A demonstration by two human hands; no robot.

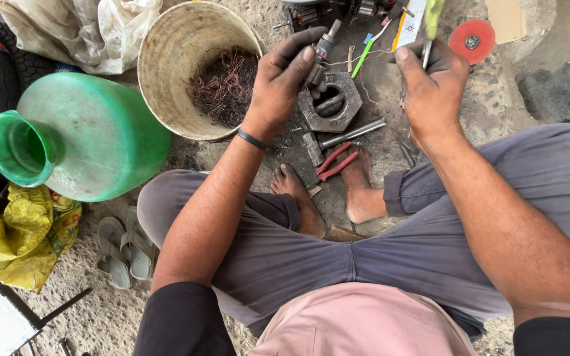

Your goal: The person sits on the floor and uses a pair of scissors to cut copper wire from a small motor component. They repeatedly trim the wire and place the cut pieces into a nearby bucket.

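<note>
My left hand grips a small grey motor armature with a shaft sticking up, held above a large hexagonal metal nut on the ground. My right hand is closed around a screwdriver with a blurred green-yellow handle pointing up. The two hands are apart, the right one a little to the right of the armature. Red-handled pliers lie between my bare feet, just below the nut.
A round bucket holding tangled copper wire stands left of my left hand. A green plastic jug lies on its side further left. A metal rod, a red disc, sandals and yellow bags lie around.
</note>
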